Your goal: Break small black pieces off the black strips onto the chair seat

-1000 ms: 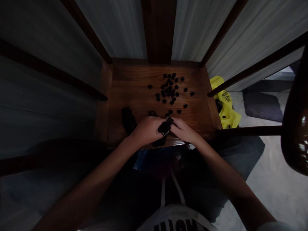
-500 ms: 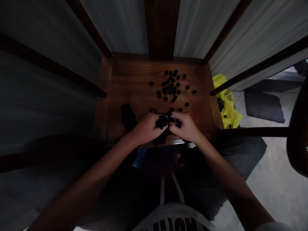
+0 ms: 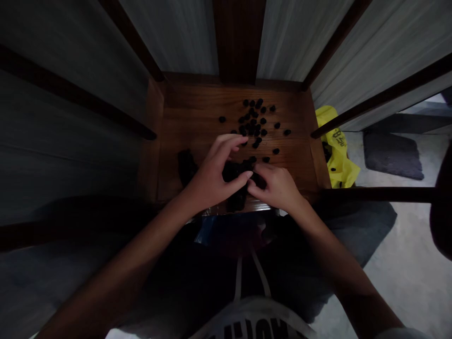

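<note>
A dark object (image 3: 232,172) is framed by the two hands over the near part of the wooden surface (image 3: 190,108); its exact form is lost in the dim light. Its right end is gripped between the thumb and bent fingers of the right hand (image 3: 273,184). The left hand (image 3: 216,172) is opened around its left side, with the fingers spread and stretched to the far right and the thumb reached across its near side, the thumb tip set just beside the right hand's fingers. Whether the object is touched by the left thumb cannot be told.

Just nearer than the hands, a dark lump (image 3: 236,201) is seen at the near edge of the wooden surface. To the left, a bulky black item (image 3: 186,165) is partly covered by the left wrist. Beyond the hands, small black pieces (image 3: 253,126) are scattered, most of them bunched right of centre, with one set apart to the left and a few strewn to the right.

The far edge is met by a broad dark post (image 3: 238,42), and pale panels (image 3: 183,37) are divided by slanting dark bars. Outside the right edge, a crumpled yellow bag (image 3: 344,165) is marked with dark lettering, and dark bits are seen in it. Farther right, a dark mat (image 3: 393,155) is laid on the pale floor (image 3: 420,226). At the near side, white cords (image 3: 238,278) are hung above a shirt (image 3: 261,308) printed with dark letters.
</note>
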Motion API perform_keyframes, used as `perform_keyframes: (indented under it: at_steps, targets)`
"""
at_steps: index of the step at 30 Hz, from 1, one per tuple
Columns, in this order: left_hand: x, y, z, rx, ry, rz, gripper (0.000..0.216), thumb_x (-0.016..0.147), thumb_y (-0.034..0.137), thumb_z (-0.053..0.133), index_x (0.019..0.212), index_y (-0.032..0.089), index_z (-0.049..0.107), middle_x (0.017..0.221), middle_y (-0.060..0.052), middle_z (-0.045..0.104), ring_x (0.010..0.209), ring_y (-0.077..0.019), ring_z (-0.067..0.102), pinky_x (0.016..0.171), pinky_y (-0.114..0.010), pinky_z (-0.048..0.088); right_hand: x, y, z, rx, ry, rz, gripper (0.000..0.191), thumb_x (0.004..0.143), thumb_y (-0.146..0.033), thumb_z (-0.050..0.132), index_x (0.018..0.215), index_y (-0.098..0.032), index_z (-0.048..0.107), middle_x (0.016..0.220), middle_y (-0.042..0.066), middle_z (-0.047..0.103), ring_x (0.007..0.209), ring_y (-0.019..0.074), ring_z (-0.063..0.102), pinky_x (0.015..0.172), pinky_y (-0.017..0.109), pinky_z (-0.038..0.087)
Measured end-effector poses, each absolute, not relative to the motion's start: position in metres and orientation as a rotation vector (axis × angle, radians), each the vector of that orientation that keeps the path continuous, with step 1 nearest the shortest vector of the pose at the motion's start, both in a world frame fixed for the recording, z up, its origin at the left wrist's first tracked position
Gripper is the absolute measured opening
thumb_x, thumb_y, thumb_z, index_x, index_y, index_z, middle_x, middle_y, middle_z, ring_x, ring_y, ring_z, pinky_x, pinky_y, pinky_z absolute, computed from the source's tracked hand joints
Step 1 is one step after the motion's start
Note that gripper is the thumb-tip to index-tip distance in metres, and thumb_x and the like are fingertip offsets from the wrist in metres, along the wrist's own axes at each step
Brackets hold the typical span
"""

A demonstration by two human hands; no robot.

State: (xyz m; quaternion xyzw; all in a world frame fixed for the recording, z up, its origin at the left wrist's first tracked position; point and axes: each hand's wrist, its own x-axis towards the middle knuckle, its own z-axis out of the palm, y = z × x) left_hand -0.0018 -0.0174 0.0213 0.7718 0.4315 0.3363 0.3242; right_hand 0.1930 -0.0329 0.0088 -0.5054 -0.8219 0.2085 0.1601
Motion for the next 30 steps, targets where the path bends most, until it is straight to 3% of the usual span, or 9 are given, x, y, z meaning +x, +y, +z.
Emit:
perform_keyframes:
  at_steps: [5, 9, 11, 14, 17, 21, 30]
  targets:
    - [0.006, -0.024, 0.018, 2.211, 0.994, 0.954, 0.051, 0.087, 0.007, 0.043, 0.133, 0.028, 0.047, 0.138, -0.006, 0.048, 0.130, -0.0244, 0.045, 0.110, -0.048, 0.039, 0.192, -0.036, 0.007, -1.366, -2.315, 0.582, 0.018, 0.086, -0.034, 0.051, 0.086, -0.018, 0.059, 0.080, 0.004, 0.063, 0.070, 0.0156, 0.054, 0.062, 0.027, 0.033]
    - [0.013, -0.031, 0.013, 2.058, 0.977, 0.876, 0.051, 0.092, 0.013, 0.040, 0.142, 0.021, 0.034, 0.140, -0.011, 0.046, 0.124, -0.0216, 0.050, 0.107, -0.043, 0.042, 0.192, -0.038, 0.006, -1.277, -2.318, 0.542, 0.016, 0.087, -0.031, 0.050, 0.084, -0.018, 0.058, 0.079, 0.003, 0.061, 0.068, 0.0144, 0.052, 0.061, 0.027, 0.034]
    - [0.015, -0.031, 0.010, 2.029, 0.981, 0.809, 0.044, 0.096, 0.020, 0.041, 0.139, 0.017, 0.036, 0.138, -0.013, 0.048, 0.122, -0.0216, 0.051, 0.106, -0.041, 0.042, 0.192, -0.037, 0.005, -1.262, -2.324, 0.538, 0.014, 0.086, -0.030, 0.050, 0.085, -0.018, 0.058, 0.082, 0.004, 0.062, 0.070, 0.0145, 0.054, 0.061, 0.027, 0.034]
    - [0.015, -0.028, 0.008, 2.091, 1.008, 0.596, 0.028, 0.099, 0.028, 0.036, 0.111, 0.013, 0.056, 0.111, -0.011, 0.062, 0.108, -0.0219, 0.057, 0.096, -0.039, 0.045, 0.193, -0.037, 0.004, -1.265, -2.346, 0.522, 0.013, 0.086, -0.028, 0.050, 0.086, -0.017, 0.058, 0.082, 0.004, 0.062, 0.070, 0.0142, 0.053, 0.062, 0.027, 0.034]
    - [0.009, -0.022, 0.010, 2.111, 1.022, 0.406, 0.036, 0.100, 0.033, 0.032, 0.084, 0.015, 0.059, 0.086, -0.006, 0.063, 0.085, -0.0188, 0.060, 0.079, -0.033, 0.046, 0.193, -0.037, 0.003, -1.274, -2.380, 0.481, 0.013, 0.086, -0.027, 0.048, 0.082, -0.017, 0.057, 0.075, 0.003, 0.059, 0.066, 0.0136, 0.049, 0.061, 0.027, 0.032]
    - [0.002, -0.017, 0.016, 2.025, 0.966, 0.318, 0.039, 0.100, 0.035, 0.033, 0.076, 0.016, 0.057, 0.079, -0.002, 0.063, 0.075, -0.0148, 0.059, 0.071, -0.029, 0.042, 0.194, -0.038, 0.005, -1.275, -2.379, 0.519, 0.012, 0.086, -0.027, 0.049, 0.083, -0.018, 0.056, 0.076, 0.003, 0.059, 0.067, 0.0140, 0.050, 0.061, 0.027, 0.031]
    - [-0.002, -0.013, 0.014, 1.980, 0.866, 0.272, 0.038, 0.093, 0.045, 0.047, 0.075, 0.015, 0.061, 0.065, 0.001, 0.059, 0.060, -0.0109, 0.053, 0.058, -0.024, 0.037, 0.205, -0.029, 0.017, -1.192, -2.428, 0.943, 0.021, 0.095, -0.035, 0.046, 0.091, -0.018, 0.057, 0.081, 0.003, 0.062, 0.071, 0.0139, 0.055, 0.063, 0.025, 0.034]
